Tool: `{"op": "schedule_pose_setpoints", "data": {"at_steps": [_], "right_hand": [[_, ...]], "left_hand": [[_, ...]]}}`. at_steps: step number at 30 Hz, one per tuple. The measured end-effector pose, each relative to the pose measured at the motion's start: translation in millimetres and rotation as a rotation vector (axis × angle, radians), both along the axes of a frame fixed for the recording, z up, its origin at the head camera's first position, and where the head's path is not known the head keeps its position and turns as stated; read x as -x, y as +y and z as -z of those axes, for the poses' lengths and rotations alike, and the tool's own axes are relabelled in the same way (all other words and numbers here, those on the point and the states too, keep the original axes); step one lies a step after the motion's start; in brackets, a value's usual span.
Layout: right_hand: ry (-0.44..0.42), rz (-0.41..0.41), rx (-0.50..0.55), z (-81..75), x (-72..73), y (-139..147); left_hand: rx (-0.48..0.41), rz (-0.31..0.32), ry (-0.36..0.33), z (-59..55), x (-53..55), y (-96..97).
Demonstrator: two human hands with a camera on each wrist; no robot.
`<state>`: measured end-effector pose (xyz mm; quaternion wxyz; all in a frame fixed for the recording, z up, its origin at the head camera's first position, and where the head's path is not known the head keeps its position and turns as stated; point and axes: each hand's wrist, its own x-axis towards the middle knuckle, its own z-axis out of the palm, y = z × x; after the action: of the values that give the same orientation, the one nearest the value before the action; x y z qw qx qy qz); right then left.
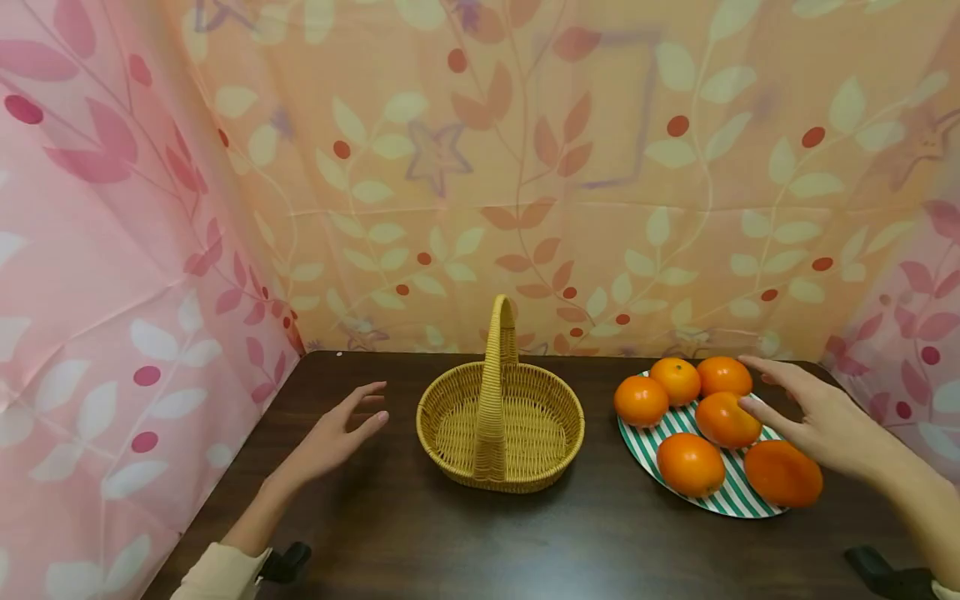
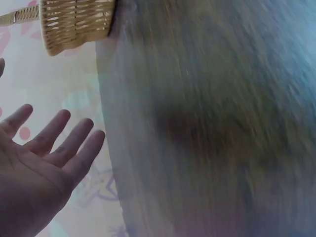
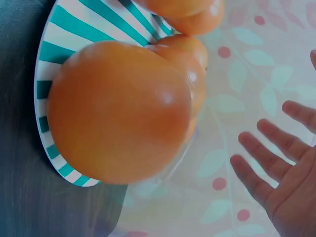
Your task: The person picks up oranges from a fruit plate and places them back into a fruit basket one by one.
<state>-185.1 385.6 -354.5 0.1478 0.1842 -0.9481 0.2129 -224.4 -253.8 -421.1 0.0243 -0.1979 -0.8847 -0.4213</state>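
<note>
Oranges (image 1: 691,465), six of them, sit close together on an oval plate (image 1: 735,490) striped green and white, toward the right end of the dark wooden counter (image 1: 420,546). Over the plate's right side hangs the right hand (image 1: 821,417), its fingers straight and spread apart, curled round no fruit. From the head view its thumb tip overlaps the orange in the middle of the plate; I cannot tell whether it touches. The right wrist view shows the fingers standing apart from the fruit.

Near the middle of the counter a yellow woven basket (image 1: 528,433) stands upright, its tall handle (image 1: 491,400) arching over and its wickerwork floor in plain sight. To its left, a little apart, the left hand (image 1: 341,429) hovers with its fingers loosely extended and its thumb pointing toward the basket. A cream sleeve (image 1: 225,571) shows behind that wrist. Patterned cloth (image 1: 525,125) hangs behind the counter, orange-toned with pale leaves and red dots, turning pink at the sides.
</note>
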Motion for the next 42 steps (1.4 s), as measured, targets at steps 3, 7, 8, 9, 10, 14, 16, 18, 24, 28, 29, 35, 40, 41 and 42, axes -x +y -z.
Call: {"op": "schedule_pose_setpoints", "data": {"at_steps": [3, 7, 8, 9, 10, 14, 16, 18, 24, 28, 29, 35, 40, 41, 42], "right_hand": [[-0.004, 0.012, 0.054, -1.4, 1.1, 6], [-0.045, 0.024, 0.129, -0.9, 0.9, 14], [-0.056, 0.028, 0.139, -0.4, 0.4, 15], [-0.062, 0.033, 0.147, 0.2, -0.2, 17], [-0.067, 0.037, 0.155, 0.9, -0.7, 18], [-0.084, 0.055, 0.188, 4.3, -4.1, 25], [-0.08, 0.057, 0.202, 7.1, -6.6, 30], [-0.068, 0.058, 0.217, 10.8, -9.4, 35], [-0.034, 0.062, 0.234, 23.2, -16.6, 50], [-0.029, 0.047, 0.238, 30.1, -20.0, 55], [-0.028, 0.044, 0.237, 31.5, -20.9, 56], [-0.025, 0.006, 0.253, 42.4, -25.3, 63], [-0.045, -0.052, 0.284, 53.4, -27.7, 67], [-0.059, -0.055, 0.282, 55.4, -28.2, 69], [-0.073, -0.056, 0.281, 57.5, -28.6, 69]], "left_hand": [[-0.079, 0.019, -0.028, 0.7, 5.7, 5.9], [-0.167, 0.076, -0.063, 3.1, 12.4, 15.4], [-0.186, 0.094, -0.072, 4.2, 13.9, 18.0], [-0.204, 0.111, -0.084, 5.1, 14.9, 20.7], [-0.212, 0.124, -0.088, 6.0, 15.8, 23.3], [-0.246, 0.168, -0.096, 10.8, 18.3, 32.2], [-0.263, 0.186, -0.097, 13.1, 19.2, 35.8], [-0.27, 0.201, -0.097, 15.2, 20.0, 38.9], [-0.235, 0.207, -0.091, 17.4, 19.4, 44.5], [-0.194, 0.177, -0.087, 17.5, 17.6, 44.5], [-0.191, 0.173, -0.09, 17.4, 17.5, 44.6], [-0.195, 0.178, -0.101, 17.0, 17.9, 43.9], [-0.214, 0.207, -0.109, 20.0, 18.2, 41.1], [-0.219, 0.213, -0.113, 20.5, 18.3, 40.5], [-0.221, 0.218, -0.111, 21.2, 18.4, 40.1]]}}
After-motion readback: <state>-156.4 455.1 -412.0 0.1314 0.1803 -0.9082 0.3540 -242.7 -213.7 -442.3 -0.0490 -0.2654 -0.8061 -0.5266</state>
